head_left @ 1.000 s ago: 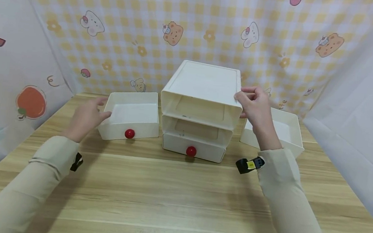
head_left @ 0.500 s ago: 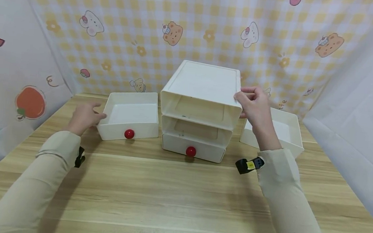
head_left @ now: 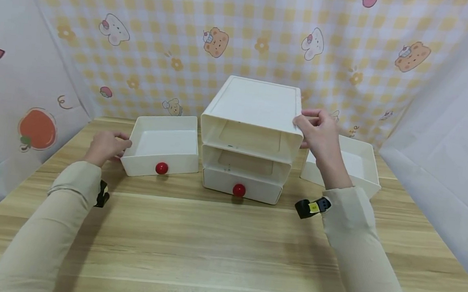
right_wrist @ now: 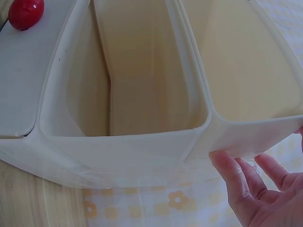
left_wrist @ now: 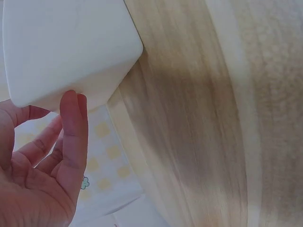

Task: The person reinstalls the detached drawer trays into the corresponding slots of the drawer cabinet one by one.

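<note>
A white drawer cabinet (head_left: 258, 102) of three tiers stands mid-table, its two upper slots hollow. A drawer (head_left: 242, 185) with a red knob (head_left: 239, 190) fills the bottom tier. My right hand (head_left: 320, 135) holds the cabinet's top right edge; in the right wrist view, fingertips (right_wrist: 222, 158) lie against its side wall. Left of the cabinet sits a loose white drawer (head_left: 161, 162), red knob facing front. My left hand (head_left: 108, 146) grips that drawer's left side near the rim, with fingertips (left_wrist: 72, 101) on the outer wall in the left wrist view.
Another loose white drawer (head_left: 359, 164) lies right of the cabinet, partly hidden behind my right hand and wrist. A yellow checked cloth (head_left: 264, 42) hangs behind the wooden table (head_left: 183, 248). White cloth walls (head_left: 446, 150) close in both sides.
My left hand has come down from over the left drawer's rim to its left outer side. The right hand stays on the cabinet, and the drawers have not visibly moved.
</note>
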Demonstrator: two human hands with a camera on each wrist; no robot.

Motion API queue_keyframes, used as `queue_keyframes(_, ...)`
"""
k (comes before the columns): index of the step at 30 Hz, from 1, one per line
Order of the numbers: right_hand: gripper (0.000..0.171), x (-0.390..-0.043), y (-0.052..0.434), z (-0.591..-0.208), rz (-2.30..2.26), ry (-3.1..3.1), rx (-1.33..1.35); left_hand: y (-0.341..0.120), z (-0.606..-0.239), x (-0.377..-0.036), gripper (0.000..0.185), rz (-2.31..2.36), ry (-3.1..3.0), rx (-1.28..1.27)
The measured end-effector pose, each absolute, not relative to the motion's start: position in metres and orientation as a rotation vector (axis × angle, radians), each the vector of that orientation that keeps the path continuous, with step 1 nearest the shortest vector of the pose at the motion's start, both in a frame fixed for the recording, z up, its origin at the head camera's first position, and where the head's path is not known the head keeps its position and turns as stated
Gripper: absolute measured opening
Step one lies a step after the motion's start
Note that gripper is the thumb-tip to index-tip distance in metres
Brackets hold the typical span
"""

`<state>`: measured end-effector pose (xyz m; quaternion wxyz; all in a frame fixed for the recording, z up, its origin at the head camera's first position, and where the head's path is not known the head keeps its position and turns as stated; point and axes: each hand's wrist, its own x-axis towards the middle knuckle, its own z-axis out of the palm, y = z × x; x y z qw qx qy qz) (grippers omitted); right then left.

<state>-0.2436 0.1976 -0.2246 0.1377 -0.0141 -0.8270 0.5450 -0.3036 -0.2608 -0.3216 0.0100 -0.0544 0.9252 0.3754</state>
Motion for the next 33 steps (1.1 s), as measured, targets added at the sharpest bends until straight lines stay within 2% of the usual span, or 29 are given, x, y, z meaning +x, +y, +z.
queue_keyframes(17,0.042,-0.243,0.197,-0.224,1.594,-2.380,-0.048,-0.266,-0.315,-0.304,0.039,1.212,2.846,-0.145)
queue_keyframes(33,0.042,-0.244,0.198,-0.225,1.600,-2.382,-0.057,-0.273,-0.306,-0.286,0.035,1.162,2.922,-0.020)
